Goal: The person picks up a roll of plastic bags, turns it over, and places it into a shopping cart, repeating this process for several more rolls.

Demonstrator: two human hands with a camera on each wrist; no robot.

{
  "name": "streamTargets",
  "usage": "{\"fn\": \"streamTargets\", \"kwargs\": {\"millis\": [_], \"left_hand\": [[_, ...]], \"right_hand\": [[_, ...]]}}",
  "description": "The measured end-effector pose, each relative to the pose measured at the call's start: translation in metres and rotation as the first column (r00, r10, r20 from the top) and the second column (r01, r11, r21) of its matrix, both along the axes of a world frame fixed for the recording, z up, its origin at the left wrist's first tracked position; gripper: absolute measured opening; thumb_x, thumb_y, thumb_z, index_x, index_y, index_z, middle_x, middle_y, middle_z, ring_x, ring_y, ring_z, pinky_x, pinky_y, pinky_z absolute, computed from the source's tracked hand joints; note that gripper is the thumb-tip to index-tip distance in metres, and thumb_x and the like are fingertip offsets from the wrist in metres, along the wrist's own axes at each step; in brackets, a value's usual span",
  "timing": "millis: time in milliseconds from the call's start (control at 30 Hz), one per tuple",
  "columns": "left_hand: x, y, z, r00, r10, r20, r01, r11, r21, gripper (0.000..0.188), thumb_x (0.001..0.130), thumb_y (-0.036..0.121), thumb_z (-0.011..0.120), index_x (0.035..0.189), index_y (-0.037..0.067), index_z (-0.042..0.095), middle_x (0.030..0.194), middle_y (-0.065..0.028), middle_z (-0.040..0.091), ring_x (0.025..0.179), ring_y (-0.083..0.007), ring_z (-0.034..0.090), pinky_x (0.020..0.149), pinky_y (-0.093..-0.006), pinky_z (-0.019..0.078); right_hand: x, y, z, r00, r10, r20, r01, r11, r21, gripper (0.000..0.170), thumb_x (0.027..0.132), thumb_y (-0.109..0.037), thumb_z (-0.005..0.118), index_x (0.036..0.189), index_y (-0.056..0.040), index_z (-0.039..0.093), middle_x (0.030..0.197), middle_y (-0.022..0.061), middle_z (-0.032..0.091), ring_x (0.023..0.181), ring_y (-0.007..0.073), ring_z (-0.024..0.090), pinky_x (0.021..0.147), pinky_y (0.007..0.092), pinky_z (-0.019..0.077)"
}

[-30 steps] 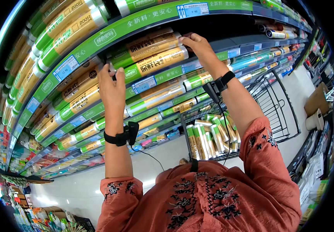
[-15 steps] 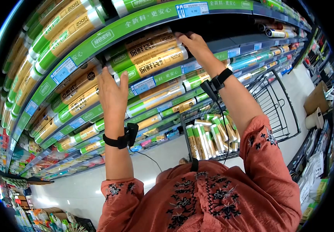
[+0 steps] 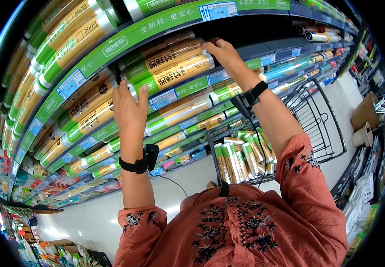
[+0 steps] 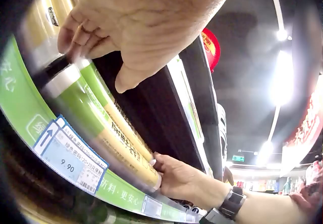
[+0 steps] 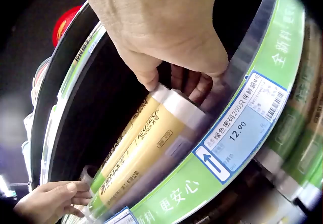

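Printed green-and-tan bag rolls (image 3: 179, 73) lie side by side on a shelf, with clear wrap at their ends. My left hand (image 3: 129, 107) is at their left ends, fingers extended and thumb apart. In the left wrist view, the left hand (image 4: 136, 27) hovers over the white end of a roll (image 4: 86, 103). At the opposite ends, my right hand (image 3: 226, 55) touches the rolls. The right wrist view shows the right hand (image 5: 166, 27) with its thumb at one roll's end (image 5: 160, 93) and bent fingers behind the ends, partly hidden.
A green shelf strip (image 3: 166, 20) with price tags runs above the rolls. More rolls (image 3: 74, 42) fill shelves at the left. A black wire cart (image 3: 324, 120) holding several rolls (image 3: 246, 155) stands below at the right. A dark shelf recess (image 3: 255, 33) extends right of my hand.
My left fingers have straightened from a more bent pose. The rolls behind the front one have shifted slightly left, with my right hand following at their ends.
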State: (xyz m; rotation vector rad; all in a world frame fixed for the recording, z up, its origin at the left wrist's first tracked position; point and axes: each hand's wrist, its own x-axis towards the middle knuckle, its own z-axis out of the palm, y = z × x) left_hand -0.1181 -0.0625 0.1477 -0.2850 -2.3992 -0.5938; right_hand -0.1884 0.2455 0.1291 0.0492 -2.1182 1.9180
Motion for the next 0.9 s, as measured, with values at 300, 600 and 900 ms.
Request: {"fn": "streamTargets", "kwargs": {"millis": [300,600,900], "left_hand": [[0.004,0.004,0.001,0.999,0.005,0.033,-0.005,1.000,-0.002,0.064,0.099,0.037,0.062,0.136,-0.014,0.050,0.133,-0.0316,0.052,0.122,-0.0460,0.054,0.102,-0.0488,0.0461],[0.004,0.006,0.005,0.999,0.006,0.043,-0.005,1.000,-0.020,0.064,0.099,0.037,0.061,0.136,-0.014,0.049,0.133,-0.0324,0.051,0.123,-0.0466,0.053,0.103,-0.0493,0.0456],[-0.001,0.000,-0.004,0.998,-0.053,0.035,0.050,0.996,0.073,0.063,0.099,0.034,0.062,0.137,-0.014,0.048,0.132,-0.0337,0.052,0.122,-0.0476,0.053,0.103,-0.0492,0.0450]], "right_hand": [[0.011,-0.003,0.017,0.996,0.027,0.087,-0.036,0.994,0.105,0.050,0.092,-0.046,0.063,0.118,-0.0035,0.068,0.112,0.0112,0.067,0.110,0.0224,0.057,0.101,0.0344,0.0408],[0.010,-0.001,0.013,0.994,0.002,0.107,-0.011,0.996,0.087,0.053,0.091,-0.048,0.063,0.118,-0.0026,0.068,0.115,0.0134,0.067,0.111,0.0235,0.057,0.099,0.0364,0.0419],[0.001,0.000,0.001,1.000,0.021,-0.001,-0.021,0.999,-0.044,0.044,0.092,-0.041,0.066,0.109,-0.0007,0.070,0.100,0.0071,0.068,0.095,0.0159,0.060,0.088,0.0294,0.0454]]}}
